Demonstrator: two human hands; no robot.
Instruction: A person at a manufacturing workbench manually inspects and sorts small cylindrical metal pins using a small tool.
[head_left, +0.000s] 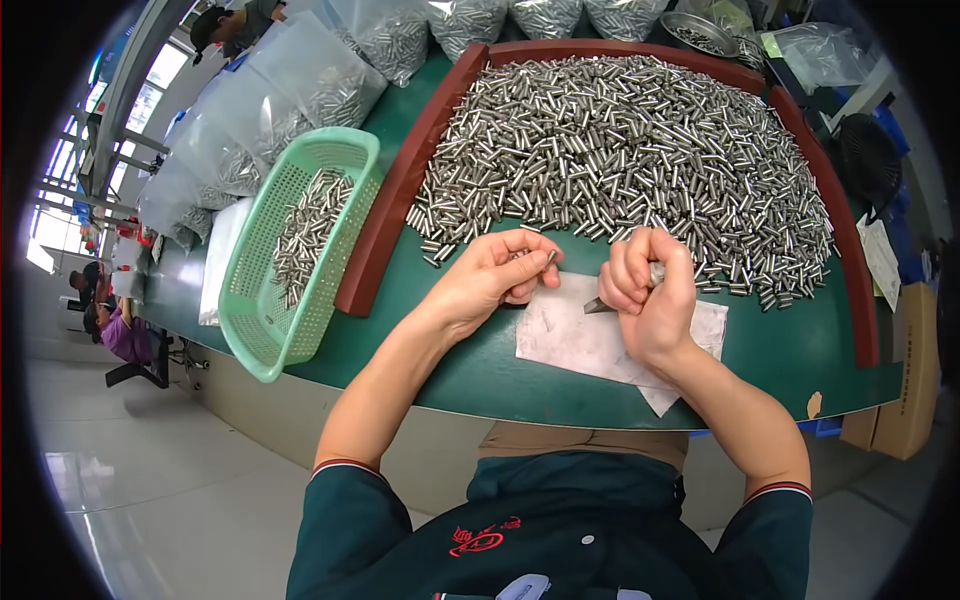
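Left hand (495,272), fingers pinching a small metal pin (551,258) above the green bench (470,375); right hand (655,295), fingers wrapped around a dark-bladed tool (597,306). The pin looks light, rigid, slippery; probably best gripped mid-length.

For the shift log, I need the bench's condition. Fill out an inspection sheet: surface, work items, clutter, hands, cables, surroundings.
Surface: green tabletop; tan patch near the front right edge.
Work items: heaped metal pins within red-brown rails; more in the green basket; stained white cloth in front.
Clutter: clear bags of pins along the back and left.
Hands: left hand pinches a small metal piece; right hand grips a tool, mostly hidden.
Cables: nothing seen.
Surroundings: person in purple far left; black fan and cardboard box at right.
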